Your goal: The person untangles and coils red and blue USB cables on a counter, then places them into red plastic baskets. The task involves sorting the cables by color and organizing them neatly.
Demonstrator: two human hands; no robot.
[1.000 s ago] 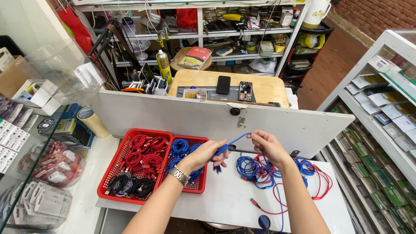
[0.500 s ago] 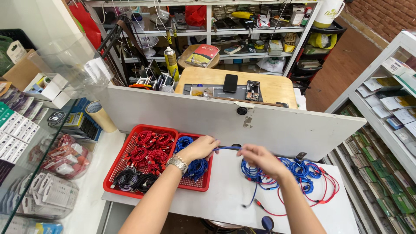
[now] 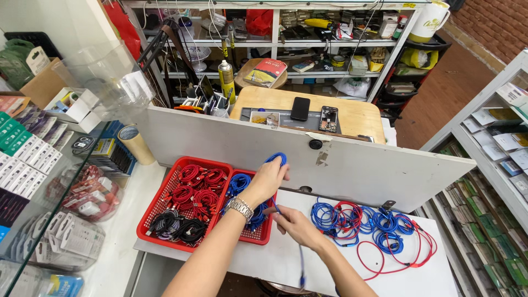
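Above the red basket [image 3: 165, 204] of bundled cords on the white bench [image 3: 286, 258], the left hand [image 3: 268, 179] grips a coiled blue cable [image 3: 278, 159] while the right hand [image 3: 291, 223] pinches its trailing end near the loose cables [image 3: 368, 223]

cable: a thin blue cable [image 3: 278, 160], partly wound into a small loop that sticks up above the left hand [image 3: 268, 179]; a loose tail runs down from the right hand [image 3: 293, 226] toward the near edge of the counter [image 3: 264, 258].
state: half coiled, held taut between both hands, lifted off the counter.
left hand: closed around the loop, over the right end of the red basket [image 3: 165, 190], a metal watch on its wrist.
right hand: just near of the left one, fingers pinching the strand.
place: middle of the scene, between the basket on the left and the right side of the counter.
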